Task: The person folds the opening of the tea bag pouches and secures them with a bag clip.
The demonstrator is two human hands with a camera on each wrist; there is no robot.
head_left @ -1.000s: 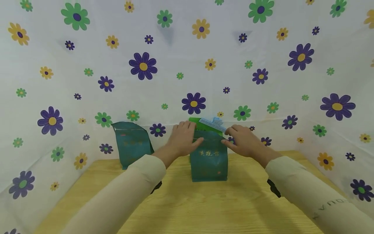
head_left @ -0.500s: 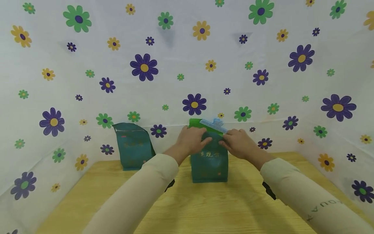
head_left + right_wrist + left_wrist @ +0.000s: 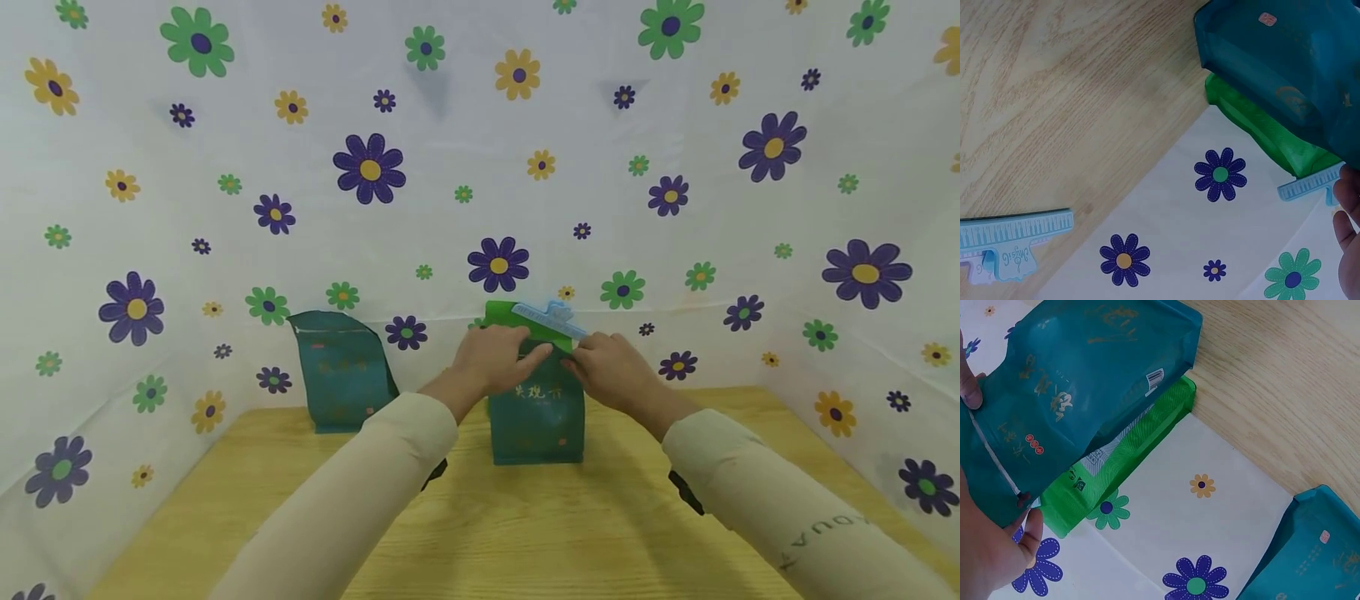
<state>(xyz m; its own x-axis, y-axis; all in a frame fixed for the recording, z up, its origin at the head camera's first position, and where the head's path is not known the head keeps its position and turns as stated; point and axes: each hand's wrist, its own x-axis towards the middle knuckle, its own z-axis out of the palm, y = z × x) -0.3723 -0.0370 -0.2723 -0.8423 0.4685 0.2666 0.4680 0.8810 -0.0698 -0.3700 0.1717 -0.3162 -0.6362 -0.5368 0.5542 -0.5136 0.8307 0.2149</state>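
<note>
A teal foil tea bag with gold lettering stands upright on the table between my hands. My left hand pinches its top on the left side; in the left wrist view, the thumb lies on the front near a pale seam line and a finger shows past the edge. At the top right corner, my right hand pinches the same bag. Just behind it stands a green bag, its top closed by a light blue clip. The right fingertips overlap the clip's lower end in the head view.
A second teal bag stands at the left on the wooden table. A blue clip and a lilac one lie on the table in the right wrist view. A flowered white sheet hangs behind and at the sides.
My left hand has moved right along the bag's top, closer to my right hand. The right hand has shifted slightly inward. The green bag and its clip stay in place.
</note>
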